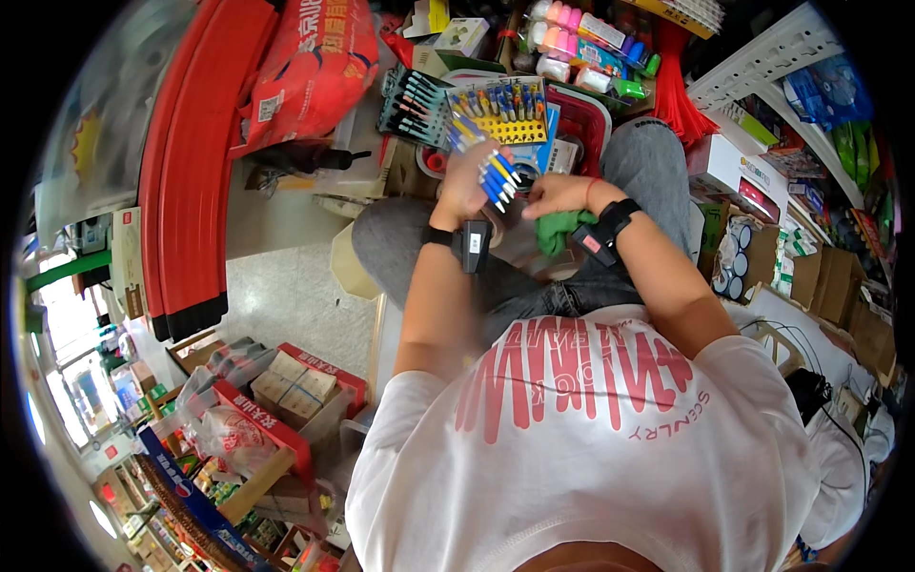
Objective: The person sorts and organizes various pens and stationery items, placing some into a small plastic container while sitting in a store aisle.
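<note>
My left hand (466, 177) is closed around a bundle of blue, white and yellow pens (498, 179), their tips fanning out to the right. Close by on the right, my right hand (568, 194) has its fingers curled, and a green cloth (556, 232) hangs from beneath it. Just beyond my hands stands a yellow pen display box (511, 131) with rows of holes. Upright pens (504, 100) fill its back rows, while holes in the front show bare. Beside it on the left lies a dark pack of pens (414, 104).
A red plastic basket (597, 118) sits behind my right hand. Packs of coloured markers (593, 43) lie farther back. Red stacked panels (189, 157) rise at left, near a red bag (307, 79). A white metal shelf (768, 53) and cartons (843, 275) stand at right.
</note>
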`<state>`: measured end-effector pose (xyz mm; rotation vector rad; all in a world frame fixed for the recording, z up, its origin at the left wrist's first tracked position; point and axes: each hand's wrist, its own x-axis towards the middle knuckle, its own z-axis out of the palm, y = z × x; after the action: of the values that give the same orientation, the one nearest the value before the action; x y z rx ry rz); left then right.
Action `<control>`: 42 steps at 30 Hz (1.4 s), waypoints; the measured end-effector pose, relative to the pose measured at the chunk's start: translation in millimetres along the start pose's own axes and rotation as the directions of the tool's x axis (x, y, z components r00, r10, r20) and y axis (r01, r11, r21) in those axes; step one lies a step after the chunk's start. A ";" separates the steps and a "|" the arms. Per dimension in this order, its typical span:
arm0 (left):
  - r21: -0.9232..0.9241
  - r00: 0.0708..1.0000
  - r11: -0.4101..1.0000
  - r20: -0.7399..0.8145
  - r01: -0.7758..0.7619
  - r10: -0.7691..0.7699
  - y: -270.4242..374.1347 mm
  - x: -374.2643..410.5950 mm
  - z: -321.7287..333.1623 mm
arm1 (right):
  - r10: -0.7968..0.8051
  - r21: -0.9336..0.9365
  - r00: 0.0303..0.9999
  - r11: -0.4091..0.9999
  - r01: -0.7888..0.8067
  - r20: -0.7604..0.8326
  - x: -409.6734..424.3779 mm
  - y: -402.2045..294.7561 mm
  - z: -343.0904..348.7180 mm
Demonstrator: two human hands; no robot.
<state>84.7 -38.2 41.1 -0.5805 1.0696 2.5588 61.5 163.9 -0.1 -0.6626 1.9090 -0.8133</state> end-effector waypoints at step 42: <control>0.606 0.958 0.791 0.175 0.079 -0.229 -23.8 8.2 -6.6 | -0.012 0.585 0.922 0.769 0.256 -0.387 2.1 0.3 -8.6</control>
<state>89.3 -26.0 18.6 -0.1711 1.5567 1.9212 52.8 164.9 1.6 -0.2350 1.7416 -1.6735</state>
